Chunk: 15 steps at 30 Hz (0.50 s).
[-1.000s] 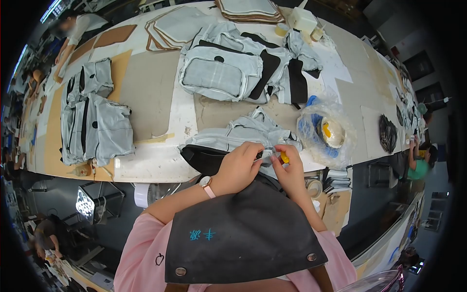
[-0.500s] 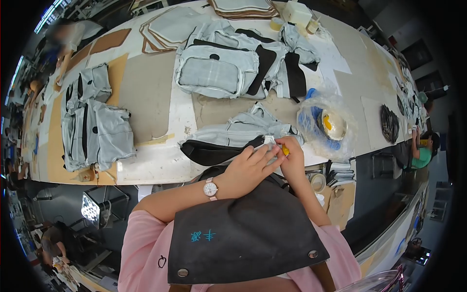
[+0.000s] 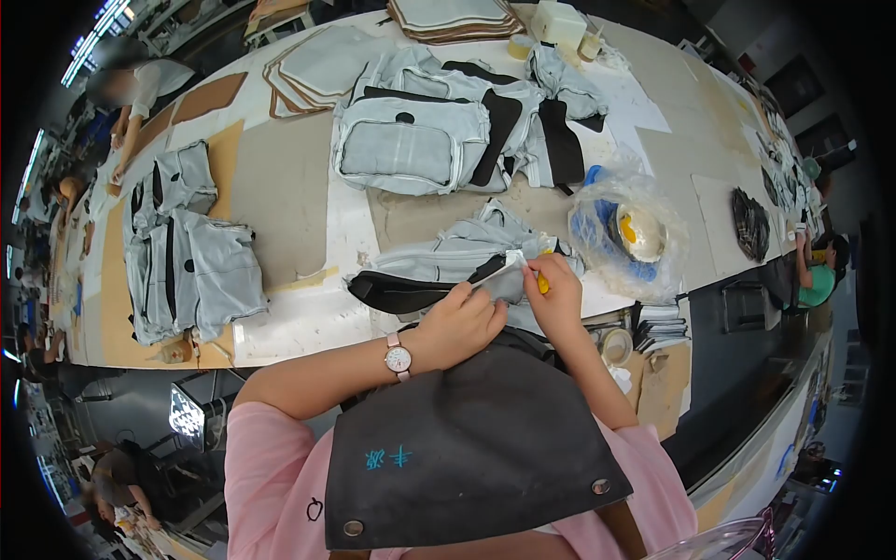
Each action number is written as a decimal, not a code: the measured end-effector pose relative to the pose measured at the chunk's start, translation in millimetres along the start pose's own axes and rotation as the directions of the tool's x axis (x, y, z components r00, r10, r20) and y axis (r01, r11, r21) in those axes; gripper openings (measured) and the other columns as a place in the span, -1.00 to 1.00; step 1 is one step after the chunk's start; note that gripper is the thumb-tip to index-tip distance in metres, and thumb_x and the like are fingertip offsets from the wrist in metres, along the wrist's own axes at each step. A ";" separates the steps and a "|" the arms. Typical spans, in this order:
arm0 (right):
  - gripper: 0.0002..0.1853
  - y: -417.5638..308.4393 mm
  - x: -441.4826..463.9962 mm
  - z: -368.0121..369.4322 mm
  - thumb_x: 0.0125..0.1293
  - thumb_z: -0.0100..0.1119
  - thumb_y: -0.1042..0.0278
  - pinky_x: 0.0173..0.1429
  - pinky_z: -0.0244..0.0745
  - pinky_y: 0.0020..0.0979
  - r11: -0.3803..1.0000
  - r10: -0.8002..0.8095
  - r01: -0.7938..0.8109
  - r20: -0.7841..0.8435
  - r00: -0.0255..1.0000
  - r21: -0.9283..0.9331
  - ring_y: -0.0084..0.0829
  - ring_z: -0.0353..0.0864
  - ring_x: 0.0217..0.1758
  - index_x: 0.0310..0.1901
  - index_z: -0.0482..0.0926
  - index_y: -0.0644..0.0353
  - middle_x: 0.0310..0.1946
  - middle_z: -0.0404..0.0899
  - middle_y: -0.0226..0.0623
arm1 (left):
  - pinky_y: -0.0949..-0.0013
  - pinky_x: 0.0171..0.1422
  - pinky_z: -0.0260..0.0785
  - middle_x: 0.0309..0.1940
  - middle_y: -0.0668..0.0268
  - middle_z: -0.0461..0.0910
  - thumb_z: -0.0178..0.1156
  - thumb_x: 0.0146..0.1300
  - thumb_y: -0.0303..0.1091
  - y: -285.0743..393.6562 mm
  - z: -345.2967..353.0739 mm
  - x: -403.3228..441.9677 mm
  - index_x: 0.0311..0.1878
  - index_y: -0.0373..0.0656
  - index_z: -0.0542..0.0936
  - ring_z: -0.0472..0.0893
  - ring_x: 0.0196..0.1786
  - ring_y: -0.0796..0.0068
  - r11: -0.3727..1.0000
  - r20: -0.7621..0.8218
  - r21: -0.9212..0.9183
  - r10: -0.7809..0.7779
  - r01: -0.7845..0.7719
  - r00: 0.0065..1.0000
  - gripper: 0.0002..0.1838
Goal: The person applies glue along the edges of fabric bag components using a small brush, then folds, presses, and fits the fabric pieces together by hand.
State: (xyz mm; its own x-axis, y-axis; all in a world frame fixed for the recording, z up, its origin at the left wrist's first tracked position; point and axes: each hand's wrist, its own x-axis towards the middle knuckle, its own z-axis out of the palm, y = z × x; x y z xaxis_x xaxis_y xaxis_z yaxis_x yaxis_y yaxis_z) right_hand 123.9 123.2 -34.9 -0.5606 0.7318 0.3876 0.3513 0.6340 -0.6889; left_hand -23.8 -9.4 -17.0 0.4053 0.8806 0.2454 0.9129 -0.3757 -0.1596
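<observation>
In front of me lies a light grey bag piece with a black zipper strip along its near edge. My left hand, with a watch on its wrist, is closed on the near edge of this piece, beside a small white tab. My right hand is closed around a small tool with a yellow handle, at the piece's right end. The tool's tip is hidden, so its kind cannot be made out.
Behind stand assembled grey bags; more lie on the left. A clear plastic bag surrounds a bowl on the right. Stacked panels lie at the back. Co-workers are at both sides.
My left hand has moved slightly left and down, away from my right hand, and its fingers have curled in. The right hand still holds the yellow-handled tool.
</observation>
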 end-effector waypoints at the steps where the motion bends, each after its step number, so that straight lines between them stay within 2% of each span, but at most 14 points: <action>1: -0.92 0.3 -0.7 0.2 0.09 0.23 0.50 -0.28 0.45 -0.31 1.000 -0.001 0.001 -0.004 1.000 -0.003 -0.14 0.56 -0.35 -0.36 0.55 0.26 -0.39 0.53 -0.20 | 0.30 0.03 0.24 -0.31 0.40 0.53 0.07 0.08 -0.33 -2.1 -2.5 -0.1 -0.08 -0.12 0.54 0.47 -0.05 0.39 0.996 -0.078 -0.082 -0.037 0.031 0.996 -0.69; 2: -0.91 0.8 -1.6 0.2 0.08 0.23 0.50 -0.28 0.45 -0.31 1.000 -0.002 0.002 -0.006 1.000 -0.007 -0.14 0.56 -0.35 -0.37 0.55 0.26 -0.38 0.53 -0.20 | 0.32 -0.03 0.29 -0.40 0.42 0.52 0.09 0.05 -0.35 -3.3 -4.6 0.4 -0.15 -0.12 0.56 0.50 -0.14 0.41 0.984 -0.152 -0.167 -0.083 0.057 0.985 -0.74; 5: -0.91 1.2 -3.7 0.5 0.08 0.24 0.49 -0.28 0.45 -0.31 1.000 -0.002 0.002 -0.007 1.000 -0.005 -0.15 0.56 -0.34 -0.36 0.55 0.25 -0.38 0.54 -0.20 | 0.37 -0.21 0.37 -0.37 0.38 0.54 0.13 -0.02 -0.46 -8.4 -7.8 4.5 -0.24 -0.13 0.55 0.55 -0.28 0.41 0.897 -0.225 -0.422 -0.247 0.134 0.942 -0.79; 8: -0.91 0.7 -3.7 -0.7 0.08 0.24 0.48 -0.27 0.45 -0.31 1.000 -0.003 0.003 -0.003 1.000 -0.005 -0.15 0.56 -0.34 -0.36 0.55 0.25 -0.38 0.54 -0.21 | 0.31 -0.29 0.41 -0.43 0.35 0.55 0.12 -0.05 -0.54 -10.5 0.8 4.4 -0.21 -0.15 0.55 0.56 -0.38 0.32 0.811 -0.284 -0.572 -0.339 0.126 0.897 -0.74; 11: -0.91 -1.1 -3.5 -1.2 0.08 0.24 0.48 -0.28 0.45 -0.31 1.000 -0.009 0.009 0.003 1.000 -0.009 -0.15 0.55 -0.35 -0.36 0.56 0.25 -0.38 0.53 -0.21 | 0.38 -0.39 0.37 -0.54 0.36 0.52 0.10 0.09 -0.56 -12.4 2.4 5.0 -0.19 -0.17 0.54 0.52 -0.51 0.44 0.687 -0.238 -0.701 -0.479 0.191 0.845 -0.80; 13: -0.91 -2.4 -3.2 -2.7 0.09 0.23 0.48 -0.28 0.45 -0.31 1.000 -0.016 0.017 0.014 1.000 -0.021 -0.15 0.55 -0.35 -0.35 0.56 0.25 -0.39 0.53 -0.21 | 0.37 -0.46 0.31 -0.61 0.29 0.49 0.09 0.21 -0.47 -10.8 -12.9 11.1 -0.22 -0.18 0.53 0.47 -0.59 0.36 0.346 0.029 -0.869 -0.677 0.353 0.736 -0.90; 14: -0.91 -3.4 -2.8 -3.8 0.09 0.23 0.48 -0.29 0.45 -0.30 0.999 -0.021 0.022 0.023 1.000 -0.031 -0.15 0.55 -0.35 -0.35 0.56 0.25 -0.39 0.53 -0.20 | 0.36 -0.49 0.27 -0.65 0.25 0.48 0.09 0.26 -0.43 -10.0 -19.3 14.1 -0.23 -0.18 0.53 0.45 -0.62 0.32 0.148 0.180 -0.900 -0.728 0.409 0.661 -0.93; 15: -0.91 -4.4 -2.4 -4.8 0.09 0.23 0.48 -0.29 0.44 -0.30 0.999 -0.027 0.028 0.032 0.999 -0.040 -0.15 0.55 -0.35 -0.35 0.56 0.25 -0.39 0.53 -0.20 | 0.38 -0.49 0.26 -0.65 0.24 0.48 0.09 0.28 -0.39 -10.5 -20.7 16.1 -0.23 -0.18 0.52 0.44 -0.63 0.32 0.076 0.236 -0.904 -0.731 0.420 0.640 -0.91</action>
State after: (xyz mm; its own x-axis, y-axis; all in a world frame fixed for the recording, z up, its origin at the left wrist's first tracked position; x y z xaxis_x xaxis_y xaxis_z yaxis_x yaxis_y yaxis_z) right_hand 127.3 119.8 -29.9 -0.5936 0.7061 0.3862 0.3652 0.6639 -0.6525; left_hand -25.8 2.8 8.4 -0.4197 0.9064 0.0482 0.2834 0.0805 0.9556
